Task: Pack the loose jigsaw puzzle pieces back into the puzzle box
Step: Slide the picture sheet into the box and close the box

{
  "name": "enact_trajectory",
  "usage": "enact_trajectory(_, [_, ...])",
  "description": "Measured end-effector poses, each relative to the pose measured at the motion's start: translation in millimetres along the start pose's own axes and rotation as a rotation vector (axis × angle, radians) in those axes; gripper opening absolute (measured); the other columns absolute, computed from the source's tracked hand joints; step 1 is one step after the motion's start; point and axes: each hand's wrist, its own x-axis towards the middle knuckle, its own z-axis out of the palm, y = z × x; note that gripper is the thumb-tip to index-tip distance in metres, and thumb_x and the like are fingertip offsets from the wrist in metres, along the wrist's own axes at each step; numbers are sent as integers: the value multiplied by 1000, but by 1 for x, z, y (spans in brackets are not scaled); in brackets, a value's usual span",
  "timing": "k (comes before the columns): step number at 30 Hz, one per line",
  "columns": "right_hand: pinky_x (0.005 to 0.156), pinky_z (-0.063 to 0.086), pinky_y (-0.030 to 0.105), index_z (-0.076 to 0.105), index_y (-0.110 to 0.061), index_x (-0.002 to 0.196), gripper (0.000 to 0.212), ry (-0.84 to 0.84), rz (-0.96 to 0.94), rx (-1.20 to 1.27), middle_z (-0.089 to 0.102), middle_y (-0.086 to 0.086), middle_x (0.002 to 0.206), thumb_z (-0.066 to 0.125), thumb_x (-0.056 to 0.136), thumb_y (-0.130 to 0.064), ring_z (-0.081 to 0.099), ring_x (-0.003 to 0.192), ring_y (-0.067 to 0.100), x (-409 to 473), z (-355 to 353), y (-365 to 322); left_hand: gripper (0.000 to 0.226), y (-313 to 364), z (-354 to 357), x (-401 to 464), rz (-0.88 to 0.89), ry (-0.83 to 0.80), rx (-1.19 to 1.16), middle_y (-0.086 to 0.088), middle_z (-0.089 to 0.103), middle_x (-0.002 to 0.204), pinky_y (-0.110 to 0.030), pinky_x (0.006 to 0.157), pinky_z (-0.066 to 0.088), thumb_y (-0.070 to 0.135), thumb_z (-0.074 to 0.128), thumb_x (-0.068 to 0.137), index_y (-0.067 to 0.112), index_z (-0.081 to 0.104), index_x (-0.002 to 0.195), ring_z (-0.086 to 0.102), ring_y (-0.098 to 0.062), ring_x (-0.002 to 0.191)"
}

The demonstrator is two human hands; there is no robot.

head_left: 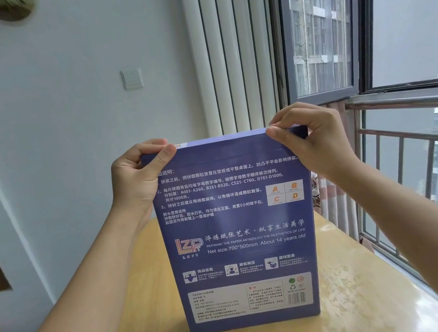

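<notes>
Fingers of both hands are curling over the top edge of the puzzle box [238,228], thumbs pressing on the printed back panel that is facing the person while the other fingers are hooking over the far side. On the left hand [140,177] the thumb is lying flat just under the top left corner; on the right hand [313,137] the thumb and forefinger are pinching the top right corner. Each hand is gripping the box and nothing else.

The box is standing upright on its short end on the wooden table [358,287], near the middle, its base touching the tabletop and its top held level. Both forearms are reaching forward from the lower corners of the view, wrists raised to the height of the top edge and bent slightly inward.

No loose puzzle pieces are showing anywhere, so whether they are already inside cannot be told. Judging by the grip at the top, the step in hand is working the end flap, either opening it or closing it. The next move is probably calling for one hand steadying the box while the other is working the flap, since a tall box on a narrow base is tipping easily
</notes>
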Motion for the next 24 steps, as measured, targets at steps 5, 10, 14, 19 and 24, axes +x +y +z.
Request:
enact_trajectory(5, [63,50,33,75,-5,78,13,-2,40,4,75,2,88,77,87,-14,66,72,23,-3,1,0,13,-2,3,-2,-7,2,11,0,70,106,-22,70,54,20,77,77,12,68,82,67,-9,86])
enact_trajectory(10, [73,51,28,70,-9,69,23,-42,313,172,77,-4,98,74,90,-19,68,80,7,1,2,-3,11,0,11,0,-88,81,57,5,69,104,-19,65,52,12,59,96,18,68,94,65,-4,77])
enact_trajectory(14, [96,53,40,74,-15,71,21,43,552,421,71,-9,117,76,88,-26,69,107,6,-7,6,-8,13,1,16,-5,-228,184,167,1,63,86,-26,60,47,32,55,92,20,59,94,61,-19,73])
enact_trajectory(19, [78,60,40,67,-26,116,28,127,808,492,67,-7,115,71,89,-32,67,89,12,-11,8,-36,28,7,21,-22,-279,290,69,-5,57,75,-36,61,43,42,59,75,15,62,80,56,-24,65])
enact_trajectory(24, [68,45,31,63,-22,112,39,-199,776,-32,66,0,102,52,94,-55,62,84,13,-12,-24,-57,22,10,18,-43,-93,390,48,0,51,68,-34,59,36,39,59,67,18,56,67,47,-20,64])
